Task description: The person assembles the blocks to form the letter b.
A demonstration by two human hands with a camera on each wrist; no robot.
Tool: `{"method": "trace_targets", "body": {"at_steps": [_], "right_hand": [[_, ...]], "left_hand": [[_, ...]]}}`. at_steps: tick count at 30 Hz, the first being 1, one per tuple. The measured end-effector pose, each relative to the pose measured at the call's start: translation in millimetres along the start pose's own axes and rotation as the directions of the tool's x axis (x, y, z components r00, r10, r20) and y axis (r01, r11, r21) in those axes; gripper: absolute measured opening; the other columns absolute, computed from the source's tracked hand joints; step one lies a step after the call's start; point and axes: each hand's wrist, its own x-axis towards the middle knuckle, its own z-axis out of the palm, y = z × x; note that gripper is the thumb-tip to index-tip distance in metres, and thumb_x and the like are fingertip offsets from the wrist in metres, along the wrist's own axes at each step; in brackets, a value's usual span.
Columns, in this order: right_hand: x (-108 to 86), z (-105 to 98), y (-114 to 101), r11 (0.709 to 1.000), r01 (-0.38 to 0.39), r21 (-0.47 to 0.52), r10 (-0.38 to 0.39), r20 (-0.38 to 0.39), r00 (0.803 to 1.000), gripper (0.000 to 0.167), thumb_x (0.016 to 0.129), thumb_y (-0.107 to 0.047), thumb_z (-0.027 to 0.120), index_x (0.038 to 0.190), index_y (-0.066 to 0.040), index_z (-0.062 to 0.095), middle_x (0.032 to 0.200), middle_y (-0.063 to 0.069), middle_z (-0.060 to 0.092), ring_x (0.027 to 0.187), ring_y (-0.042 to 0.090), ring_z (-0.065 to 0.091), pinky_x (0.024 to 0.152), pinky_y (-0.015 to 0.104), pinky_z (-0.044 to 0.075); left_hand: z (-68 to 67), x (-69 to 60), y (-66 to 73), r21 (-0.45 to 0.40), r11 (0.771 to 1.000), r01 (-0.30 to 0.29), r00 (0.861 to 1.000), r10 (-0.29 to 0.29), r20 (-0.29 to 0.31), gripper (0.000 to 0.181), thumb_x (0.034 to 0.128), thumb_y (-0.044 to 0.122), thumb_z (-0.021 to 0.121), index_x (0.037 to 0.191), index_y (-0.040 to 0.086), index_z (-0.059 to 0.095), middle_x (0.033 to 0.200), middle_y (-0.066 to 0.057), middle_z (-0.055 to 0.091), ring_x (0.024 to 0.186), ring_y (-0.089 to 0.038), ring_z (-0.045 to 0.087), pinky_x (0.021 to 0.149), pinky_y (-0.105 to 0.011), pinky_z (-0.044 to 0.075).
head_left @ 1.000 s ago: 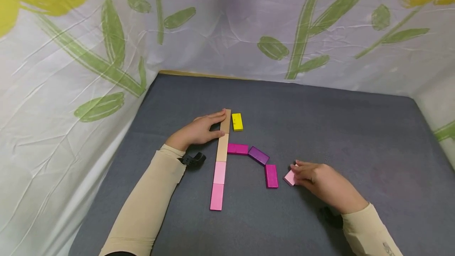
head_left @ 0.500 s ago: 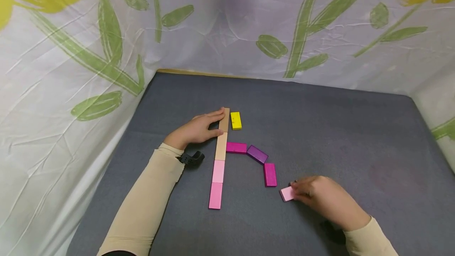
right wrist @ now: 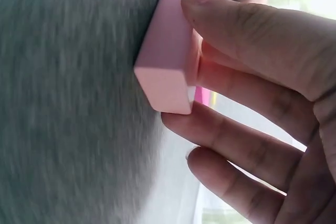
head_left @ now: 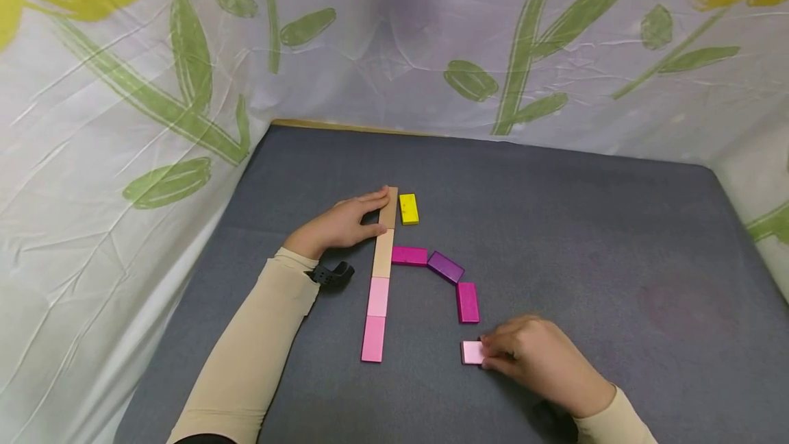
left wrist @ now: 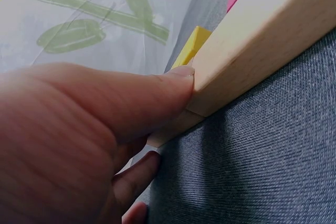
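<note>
In the head view, my right hand (head_left: 527,358) pinches a pale pink block (head_left: 472,352) between thumb and fingers, low over the grey cloth. The right wrist view has this pink block (right wrist: 168,45) close up, with the thumb on one side and fingers on the other. My left hand (head_left: 339,226) rests against a straight row of blocks, its fairly straight index finger and thumb touching a tan wooden block (head_left: 388,207). Below that in the row lie a lighter wooden block (head_left: 383,253), a light pink block (head_left: 378,297) and a pink block (head_left: 372,339).
From the row's right side a magenta block (head_left: 409,256), a purple block (head_left: 445,266) and another magenta block (head_left: 468,303) form a curve. A yellow block (head_left: 409,209) lies beside the row's far end. White cloth walls (head_left: 382,88) with painted flowers enclose the grey table (head_left: 585,238).
My right hand has carried the pale pink block left and toward me, turning it to lie level, just below the lower magenta block. My left hand stays on the row.
</note>
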Motion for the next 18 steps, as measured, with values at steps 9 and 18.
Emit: {"method": "trace_targets", "body": {"at_steps": [9,18], "right_hand": [[11.8,11,-14,0.999,0.024,0.031,-0.024,-0.003,1.000,0.024,0.067,-0.018,0.098,0.083,-0.018,0.081,0.084,-0.011,0.076,0.076,0.005,0.071,0.072,0.030,0.057],[30.0,19,-30,0.997,-0.004,0.072,-0.001,0.068,0.998,0.020,0.073,-0.020,0.097,0.080,-0.019,0.078,0.077,-0.015,0.069,0.068,-0.004,0.059,0.069,0.027,0.054]], "left_hand": [[-0.1,0.3,2.3,0.003,1.000,-0.001,1.000,0.001,0.005,0.071,0.1058,0.032,0.064,0.165,0.011,0.031,0.176,-0.001,0.018,0.162,-0.027,0.020,0.129,-0.059,0.015],[-2.0,-1.4,3.9,0.012,1.000,0.003,1.000,-0.003,0.002,0.071,0.1055,0.030,0.065,0.165,0.010,0.031,0.176,-0.002,0.018,0.161,-0.029,0.020,0.128,-0.060,0.015]]}}
